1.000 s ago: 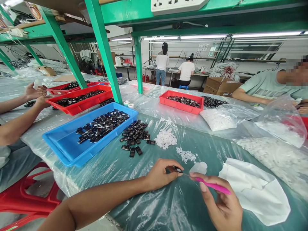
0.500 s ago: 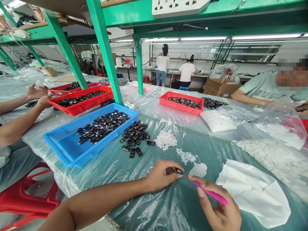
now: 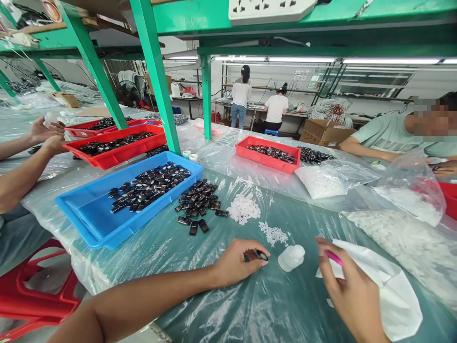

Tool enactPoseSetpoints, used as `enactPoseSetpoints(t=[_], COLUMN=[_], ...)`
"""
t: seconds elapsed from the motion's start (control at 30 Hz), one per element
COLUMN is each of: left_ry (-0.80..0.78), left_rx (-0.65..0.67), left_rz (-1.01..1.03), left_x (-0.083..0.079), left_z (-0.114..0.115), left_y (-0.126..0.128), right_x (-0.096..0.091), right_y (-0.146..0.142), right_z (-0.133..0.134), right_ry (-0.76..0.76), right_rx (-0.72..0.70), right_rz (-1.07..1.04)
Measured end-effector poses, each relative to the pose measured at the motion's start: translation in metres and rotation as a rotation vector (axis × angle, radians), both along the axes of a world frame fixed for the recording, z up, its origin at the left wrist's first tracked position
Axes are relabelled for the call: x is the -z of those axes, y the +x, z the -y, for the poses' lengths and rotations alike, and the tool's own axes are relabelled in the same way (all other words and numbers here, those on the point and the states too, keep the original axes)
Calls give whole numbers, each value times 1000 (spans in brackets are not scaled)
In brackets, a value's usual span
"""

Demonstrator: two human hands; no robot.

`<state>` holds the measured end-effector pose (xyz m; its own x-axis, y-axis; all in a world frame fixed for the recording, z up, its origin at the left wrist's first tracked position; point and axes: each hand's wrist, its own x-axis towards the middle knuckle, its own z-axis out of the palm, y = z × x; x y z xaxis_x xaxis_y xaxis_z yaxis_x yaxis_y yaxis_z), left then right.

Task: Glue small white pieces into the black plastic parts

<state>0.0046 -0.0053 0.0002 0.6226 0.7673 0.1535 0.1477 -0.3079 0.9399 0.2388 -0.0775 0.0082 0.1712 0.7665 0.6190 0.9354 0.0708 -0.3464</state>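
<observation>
Between the thumb and fingers of my left hand (image 3: pixel 233 264) is a small black plastic casing (image 3: pixel 262 255) with a whitish round end. My right hand (image 3: pixel 353 288) is closed around a pink-handled tool (image 3: pixel 334 257), over the edge of a white sheet (image 3: pixel 396 295); the tool's tip does not show. A small translucent white container (image 3: pixel 291 258) sits on the table between my hands. Just beyond it lie a heap of tiny white parts (image 3: pixel 273 233), a pile of larger white pieces (image 3: pixel 244 208) and a pile of black casings (image 3: pixel 198 201).
At left stands a blue tray (image 3: pixel 82 209) of black casings, near red trays (image 3: pixel 117 153). Another red tray (image 3: pixel 266 153) is farther back. Bags of white parts (image 3: pixel 323 181) line the right side. Green posts (image 3: pixel 157 81) rise from the table. Co-workers' hands are at left and right.
My right hand has moved right with the pink-handled tool, away from the black casing. My left hand keeps its hold on the casing, with little movement.
</observation>
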Motion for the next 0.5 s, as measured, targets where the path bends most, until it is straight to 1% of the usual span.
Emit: enactPoseSetpoints(t=[0.07, 0.13, 0.2, 0.27, 0.33, 0.4, 0.47, 0.5], left_ry=[2, 3, 6, 11, 15, 15, 16, 19], left_rx=[-4, -4, 0, 1, 6, 11, 15, 16], left_rz=[1, 4, 9, 10, 4, -1, -2, -1], left_x=[0, 0, 0, 0, -1, -1, -2, -1], left_z=[0, 0, 0, 0, 0, 0, 1, 1], left_y=[0, 0, -1, -1, -1, -1, -1, -1], right_x=[9, 17, 22, 21, 15, 9, 6, 6], right_y=[10, 17, 22, 23, 20, 11, -1, -7], right_z=[-8, -13, -15, -14, -12, -9, -8, -9], right_ry=[-175, -282, -303, -279, -270, -281, -289, -290], right_rx=[-6, -48, -94, -106, -72, -68, -140, -186], right_rz=[110, 174, 223, 216, 76, -163, -349, -382])
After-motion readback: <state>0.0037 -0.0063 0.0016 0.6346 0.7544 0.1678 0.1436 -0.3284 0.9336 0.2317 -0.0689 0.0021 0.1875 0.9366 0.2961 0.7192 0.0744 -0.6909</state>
